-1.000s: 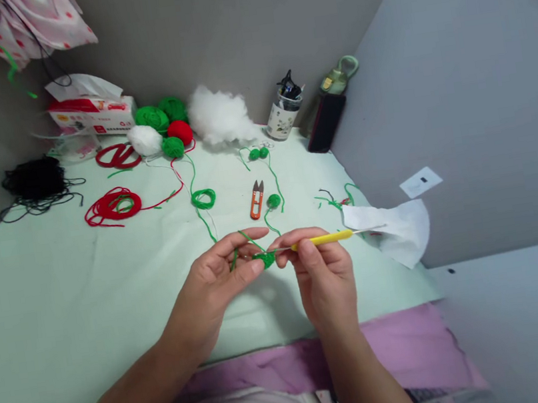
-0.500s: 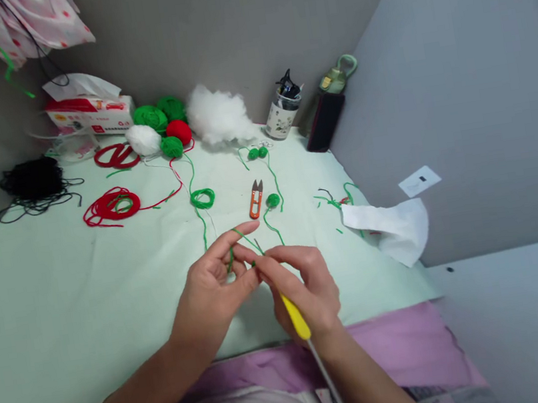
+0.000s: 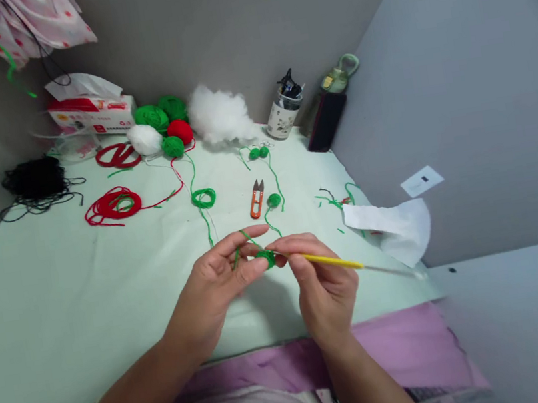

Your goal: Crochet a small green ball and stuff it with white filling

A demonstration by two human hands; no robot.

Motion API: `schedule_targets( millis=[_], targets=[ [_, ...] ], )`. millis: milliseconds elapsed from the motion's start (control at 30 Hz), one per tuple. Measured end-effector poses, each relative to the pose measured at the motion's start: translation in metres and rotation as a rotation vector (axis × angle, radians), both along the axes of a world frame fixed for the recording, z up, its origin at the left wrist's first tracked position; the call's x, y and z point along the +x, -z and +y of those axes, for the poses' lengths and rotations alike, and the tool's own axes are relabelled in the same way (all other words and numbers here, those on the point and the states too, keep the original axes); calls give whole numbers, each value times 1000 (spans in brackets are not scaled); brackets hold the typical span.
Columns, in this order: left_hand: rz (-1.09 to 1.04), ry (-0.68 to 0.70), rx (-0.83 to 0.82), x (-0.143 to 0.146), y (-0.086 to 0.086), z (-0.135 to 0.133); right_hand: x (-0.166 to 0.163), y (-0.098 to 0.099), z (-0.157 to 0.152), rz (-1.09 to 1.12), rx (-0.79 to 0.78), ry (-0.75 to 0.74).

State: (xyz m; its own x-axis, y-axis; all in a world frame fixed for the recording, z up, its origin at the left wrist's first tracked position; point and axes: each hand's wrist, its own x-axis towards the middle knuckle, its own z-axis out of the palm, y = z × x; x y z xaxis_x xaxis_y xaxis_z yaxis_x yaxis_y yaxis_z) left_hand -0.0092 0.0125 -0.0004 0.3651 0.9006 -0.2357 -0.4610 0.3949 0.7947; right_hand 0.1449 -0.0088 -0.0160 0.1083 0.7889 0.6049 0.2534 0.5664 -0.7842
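Observation:
Between the thumb and fingers of my left hand [image 3: 215, 280] is a small green crochet piece [image 3: 266, 258]. Green yarn [image 3: 250, 236] runs from it over my raised index finger. My right hand [image 3: 325, 280] is closed around the yellow handle of a crochet hook [image 3: 333, 259]; the hook's tip meets the green piece, and its metal rear end points right. Just beyond my hands lie orange thread snips [image 3: 256, 199] and a small green crocheted ball [image 3: 273, 200] with a yarn tail.
Farther back are yarn balls [image 3: 151, 118], white stuffing [image 3: 220, 114], a pen cup [image 3: 283, 113] and a dark phone [image 3: 327, 121] against a bottle [image 3: 338, 75]. Black yarn [image 3: 33, 179], red yarn [image 3: 120, 203] and red scissors [image 3: 117, 156] lie left. A white tissue [image 3: 397, 226] lies right.
My right hand has turned and shifted right, swinging the hook's handle from pointing toward me to pointing right. The green piece now shows between my hands.

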Motion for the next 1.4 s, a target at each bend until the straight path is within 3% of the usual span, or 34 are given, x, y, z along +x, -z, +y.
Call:
schedule_targets(
  millis=[100,167,300,400,567,833,1000,1167,1267,1333,1400],
  targets=[
    [-57,-6,-53,1,0,0,2,3,-5,-296,161,110],
    [-142,37,-125,-1,2,2,4,3,-5,-363,219,127],
    [-222,46,-195,-4,4,6,8,0,2,59,17,57],
    [-154,4,-115,-2,4,6,6,0,6,337,-171,-87],
    [-2,13,12,1,4,1,3,3,7,341,-231,-111],
    [92,-12,19,-6,-1,3,11,-2,9,435,-285,-172],
    [156,-40,100,-8,2,3,10,-9,0,203,-185,-72],
    [296,-132,198,-4,5,-2,7,-4,-6,-347,178,70],
    [151,-103,88,-1,1,-2,4,5,-6,-587,331,245],
    [-10,-11,-57,-1,0,0,4,7,-5,-567,341,277],
    [-109,50,-161,-3,-1,3,5,5,-4,-377,241,183]
  ],
)
